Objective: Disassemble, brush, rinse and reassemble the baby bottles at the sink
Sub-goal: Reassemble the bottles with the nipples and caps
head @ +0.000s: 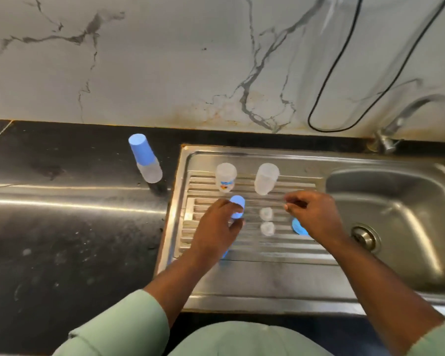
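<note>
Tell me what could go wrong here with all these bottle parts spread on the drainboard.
The two clear teats are hard to see against the steel drainboard and lie between both hands, so a sweep could knock them toward the sink basin. The two clear bottles stand on ridges close behind the right hand and could tip. The left hand covers part of the blue cap, so its hold may be insecure.
</note>
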Tool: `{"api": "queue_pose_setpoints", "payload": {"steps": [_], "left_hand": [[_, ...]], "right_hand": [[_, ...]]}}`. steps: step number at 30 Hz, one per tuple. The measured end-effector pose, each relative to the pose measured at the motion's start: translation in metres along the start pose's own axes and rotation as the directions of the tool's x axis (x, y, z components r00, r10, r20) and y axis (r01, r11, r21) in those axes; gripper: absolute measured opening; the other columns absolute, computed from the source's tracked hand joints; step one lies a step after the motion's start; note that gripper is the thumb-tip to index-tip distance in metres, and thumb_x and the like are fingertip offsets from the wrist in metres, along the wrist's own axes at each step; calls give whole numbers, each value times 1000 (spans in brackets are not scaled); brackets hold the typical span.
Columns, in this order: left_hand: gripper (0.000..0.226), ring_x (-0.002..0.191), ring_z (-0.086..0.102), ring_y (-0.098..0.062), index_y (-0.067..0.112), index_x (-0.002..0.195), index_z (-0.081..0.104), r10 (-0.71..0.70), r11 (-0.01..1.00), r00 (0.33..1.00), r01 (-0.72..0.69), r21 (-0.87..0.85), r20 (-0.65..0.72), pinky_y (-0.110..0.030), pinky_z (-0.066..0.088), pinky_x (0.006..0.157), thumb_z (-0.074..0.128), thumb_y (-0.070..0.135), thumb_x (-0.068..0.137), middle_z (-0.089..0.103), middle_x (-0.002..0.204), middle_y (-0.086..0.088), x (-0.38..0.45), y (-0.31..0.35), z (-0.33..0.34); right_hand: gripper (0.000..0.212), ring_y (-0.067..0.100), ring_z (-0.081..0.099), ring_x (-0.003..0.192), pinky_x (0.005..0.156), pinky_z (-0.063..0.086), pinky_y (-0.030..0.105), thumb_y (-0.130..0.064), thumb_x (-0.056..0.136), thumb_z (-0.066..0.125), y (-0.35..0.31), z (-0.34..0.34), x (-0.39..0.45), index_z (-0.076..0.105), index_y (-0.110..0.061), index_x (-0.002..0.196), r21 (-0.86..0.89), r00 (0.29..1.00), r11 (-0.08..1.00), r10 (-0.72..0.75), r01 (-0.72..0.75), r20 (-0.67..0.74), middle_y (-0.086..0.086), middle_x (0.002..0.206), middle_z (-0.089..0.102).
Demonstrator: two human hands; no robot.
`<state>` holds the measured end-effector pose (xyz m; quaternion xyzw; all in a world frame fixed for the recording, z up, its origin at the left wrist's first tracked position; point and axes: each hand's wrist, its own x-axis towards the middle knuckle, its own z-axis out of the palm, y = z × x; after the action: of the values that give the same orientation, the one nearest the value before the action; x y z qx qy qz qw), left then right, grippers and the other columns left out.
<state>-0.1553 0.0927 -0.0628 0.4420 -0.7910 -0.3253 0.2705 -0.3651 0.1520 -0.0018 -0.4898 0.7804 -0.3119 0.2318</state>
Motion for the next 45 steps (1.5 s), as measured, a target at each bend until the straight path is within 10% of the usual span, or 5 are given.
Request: {"api": "queue_pose_setpoints", "payload": {"steps": [13, 25, 30, 40, 45], "left_hand": [[37, 111, 60, -28, 21, 131, 61, -387, 876, 913, 322, 359, 128, -32, 46, 90, 60, 26, 95, 61, 125, -8, 18, 52, 115], [21, 77, 64, -4, 12, 98, 64, -152, 983, 885, 90, -158, -440, -7, 46, 66, 75, 26, 87, 66, 89, 6, 15, 127, 80], [29, 112, 60, -25, 17, 120, 58, -329, 809, 878, 72, 584, 348, -34, 48, 88, 58, 31, 94, 60, 121, -5, -1, 98, 81], [29, 69, 59, -6, 19, 90, 72, -427, 888, 897, 439, -134, 113, -26, 53, 67, 88, 10, 68, 61, 72, 14, -16, 78, 68], [45, 84, 66, -10, 18, 113, 73, -307, 945, 952, 303, -120, -14, -20, 53, 80, 84, 4, 72, 72, 94, 4, -21, 78, 58]], "right_hand": [[59, 18, 51, 116, 85, 36, 25, -23, 82, 72, 131, -17, 13, 50, -28, 136, -300, 923, 950, 36, 87, 383, -4, 130, 46], [61, 16, 52, 112, 89, 36, 17, -16, 81, 74, 132, -27, 4, 52, -23, 137, -101, 946, 984, -110, 146, 305, -4, 123, 46], [50, 5, 52, 94, 78, 33, 11, -18, 77, 79, 94, -65, -14, 62, -25, 124, -72, 972, 981, -165, 179, 167, -16, 111, 47], [48, 22, 59, 113, 91, 46, 31, -25, 78, 77, 68, -39, -30, 62, -19, 124, -307, 939, 949, 37, 74, 342, 2, 120, 62], [51, -2, 61, 92, 82, 50, 14, -14, 70, 85, 42, -39, -42, 63, -45, 104, 230, 980, 972, -97, 55, 174, -23, 97, 65]]}}
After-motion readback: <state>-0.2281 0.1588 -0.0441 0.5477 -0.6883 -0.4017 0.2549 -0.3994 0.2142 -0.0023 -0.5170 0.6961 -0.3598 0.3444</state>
